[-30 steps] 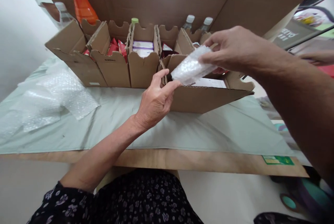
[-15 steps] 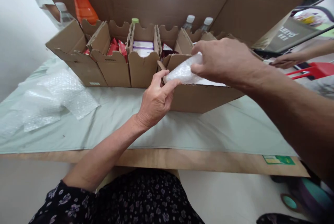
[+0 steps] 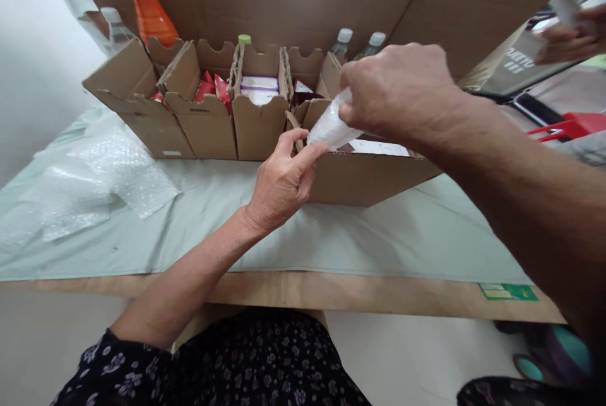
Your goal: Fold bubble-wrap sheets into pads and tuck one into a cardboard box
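A bubble-wrapped item tilts over the front cardboard box, its lower left end at the box's near left corner. My right hand grips its upper end from above. At that corner my left hand pinches, thumb and fingertips on the box edge and against the wrap; how much of the wrap it holds is hard to tell. White paper-like material shows inside the box beneath my right hand.
Behind stand several cardboard bins with red packets and white-purple packs. An orange bottle and clear bottles are farther back. Bubble wrap lies left on the green cloth. Another person's hand is at the upper right.
My right hand has lifted slightly and the wrapped item stands steeper, showing more of the white material below. The other person's hand has moved up. My left hand stays at the corner.
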`<state>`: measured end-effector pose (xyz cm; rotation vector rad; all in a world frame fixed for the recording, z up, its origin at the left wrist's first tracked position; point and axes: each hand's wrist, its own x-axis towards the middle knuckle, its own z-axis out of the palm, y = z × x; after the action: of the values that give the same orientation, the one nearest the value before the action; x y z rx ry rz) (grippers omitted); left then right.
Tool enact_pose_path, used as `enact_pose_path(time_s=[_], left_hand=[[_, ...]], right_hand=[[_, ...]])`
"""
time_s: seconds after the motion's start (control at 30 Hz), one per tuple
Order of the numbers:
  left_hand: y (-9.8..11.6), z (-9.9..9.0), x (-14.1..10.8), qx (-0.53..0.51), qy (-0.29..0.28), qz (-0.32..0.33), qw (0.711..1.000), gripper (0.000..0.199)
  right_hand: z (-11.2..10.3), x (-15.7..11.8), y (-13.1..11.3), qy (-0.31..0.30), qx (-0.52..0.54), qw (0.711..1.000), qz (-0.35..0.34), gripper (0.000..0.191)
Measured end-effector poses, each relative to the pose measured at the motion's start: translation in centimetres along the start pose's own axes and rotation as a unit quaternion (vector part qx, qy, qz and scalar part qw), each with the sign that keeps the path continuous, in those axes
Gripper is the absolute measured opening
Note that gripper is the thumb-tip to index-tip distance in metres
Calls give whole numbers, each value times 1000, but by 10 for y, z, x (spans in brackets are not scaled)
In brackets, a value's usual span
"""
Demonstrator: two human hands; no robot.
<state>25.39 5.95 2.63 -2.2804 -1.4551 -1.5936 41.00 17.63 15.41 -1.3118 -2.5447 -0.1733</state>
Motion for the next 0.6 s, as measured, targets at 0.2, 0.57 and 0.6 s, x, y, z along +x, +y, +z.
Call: enact_pose_path(time_s=[0.2, 0.57, 0.6], left_hand=[[-3, 1, 2, 1, -3, 5, 1000, 31], [-3, -2, 4, -35, -4, 40, 999, 29], [-3, -1, 2, -36, 4, 40, 999, 29]], right_hand=[[-1, -11, -34, -33, 0, 999, 15, 29], [15, -6, -32, -198, 52, 979, 24, 18], [14, -7, -33, -203, 62, 977, 27, 19]])
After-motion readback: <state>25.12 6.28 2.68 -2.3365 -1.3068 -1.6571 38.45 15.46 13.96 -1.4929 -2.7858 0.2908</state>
